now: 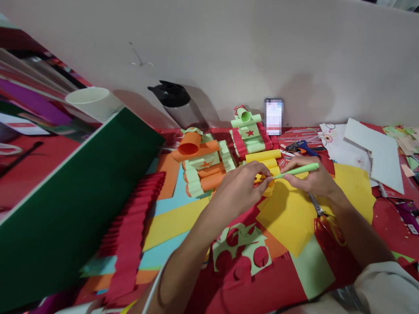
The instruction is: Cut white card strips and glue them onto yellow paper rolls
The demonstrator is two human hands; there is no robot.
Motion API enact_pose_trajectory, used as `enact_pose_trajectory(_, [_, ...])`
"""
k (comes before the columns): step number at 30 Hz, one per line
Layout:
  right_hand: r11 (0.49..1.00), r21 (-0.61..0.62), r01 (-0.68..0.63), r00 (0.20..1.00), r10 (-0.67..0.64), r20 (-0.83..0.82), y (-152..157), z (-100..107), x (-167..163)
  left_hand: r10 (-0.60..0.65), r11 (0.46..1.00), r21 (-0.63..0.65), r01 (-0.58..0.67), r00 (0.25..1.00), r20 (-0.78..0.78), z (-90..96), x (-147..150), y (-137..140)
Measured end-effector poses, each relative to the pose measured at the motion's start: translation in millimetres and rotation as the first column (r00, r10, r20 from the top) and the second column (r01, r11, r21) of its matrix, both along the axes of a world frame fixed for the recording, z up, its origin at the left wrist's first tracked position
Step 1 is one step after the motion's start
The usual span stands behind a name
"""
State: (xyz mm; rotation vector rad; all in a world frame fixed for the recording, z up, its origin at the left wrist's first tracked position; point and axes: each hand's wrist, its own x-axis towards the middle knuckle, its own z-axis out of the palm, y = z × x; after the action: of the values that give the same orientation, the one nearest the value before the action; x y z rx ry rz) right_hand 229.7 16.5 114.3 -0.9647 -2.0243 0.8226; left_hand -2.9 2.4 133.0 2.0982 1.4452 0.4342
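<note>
My right hand (pixel 312 179) is closed around a slim light-green, pen-like stick (pixel 301 169), its thin tip pointing left. At that tip, the thumb and fingers of my left hand (pixel 244 185) are pinched together; what lies between them is too small to make out. Yellow paper rolls (pixel 263 156) lie just behind my hands, partly covered by the left one. Below the right hand spreads a sheet of yellow paper (pixel 288 213), with scissors (pixel 322 213) with red and yellow handles resting over it. An orange and green paper model (pixel 203 163) stands left of my left hand.
A red and green paper model (pixel 249 133) and a phone (pixel 274 117) stand by the wall. Leftward are a dark bottle (pixel 180 107), a slanting green board (pixel 81 205) and corrugated red paper (pixel 127 244). Cut-out scraps (pixel 242 250) lie in front; white board pieces (pixel 381 152) lie right.
</note>
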Motion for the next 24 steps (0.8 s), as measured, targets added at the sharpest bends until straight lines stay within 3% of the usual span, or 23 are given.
enact_pose_trajectory(13, [1.000,-0.017,0.022,0.999,-0.023,-0.049,1.2,5.8,2.2,0.008,1.000,-0.004,-0.008,1.000,0.012,-0.4,1.5,-0.5])
enact_pose_trajectory(24, [1.000,-0.011,-0.006,1.000,0.006,0.001,2.0,3.9,3.4,0.010,1.000,0.008,-0.010,1.000,0.019,0.0,3.4,-1.4])
